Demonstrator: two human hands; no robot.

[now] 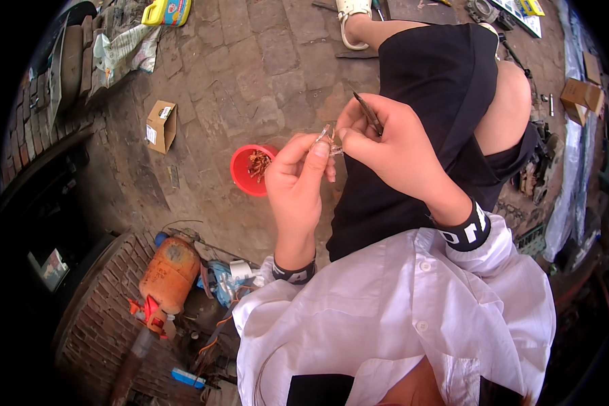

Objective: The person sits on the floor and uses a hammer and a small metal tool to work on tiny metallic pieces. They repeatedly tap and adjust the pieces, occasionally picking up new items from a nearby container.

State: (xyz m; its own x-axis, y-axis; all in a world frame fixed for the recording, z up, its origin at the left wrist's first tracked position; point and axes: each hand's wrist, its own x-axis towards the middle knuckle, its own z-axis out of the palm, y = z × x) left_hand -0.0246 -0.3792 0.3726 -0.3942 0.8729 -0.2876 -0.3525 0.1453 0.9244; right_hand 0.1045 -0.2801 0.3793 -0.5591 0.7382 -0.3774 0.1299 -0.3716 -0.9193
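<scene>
My left hand (pixel 299 177) is closed, its thumb and fingers pinching a small shiny, partly clear piece (pixel 336 150) whose kind I cannot make out. Close beside it, the fingertips of my right hand (pixel 394 145) come together at the same piece. A slim dark pointed tool (pixel 365 107) sticks up out of my right hand, gripped between the fingers; its other end is hidden. Just left of my left hand stands a red bucket (pixel 239 178) with copper-coloured scraps (pixel 258 164) in it.
An open cardboard box (pixel 161 127) lies on the brick floor (pixel 213 101) to the left. An orange gas cylinder (pixel 171 274) is at the lower left. A yellow jug (pixel 167 11) stands at the far left, another box (pixel 580 100) and metal parts (pixel 536 169) at the right.
</scene>
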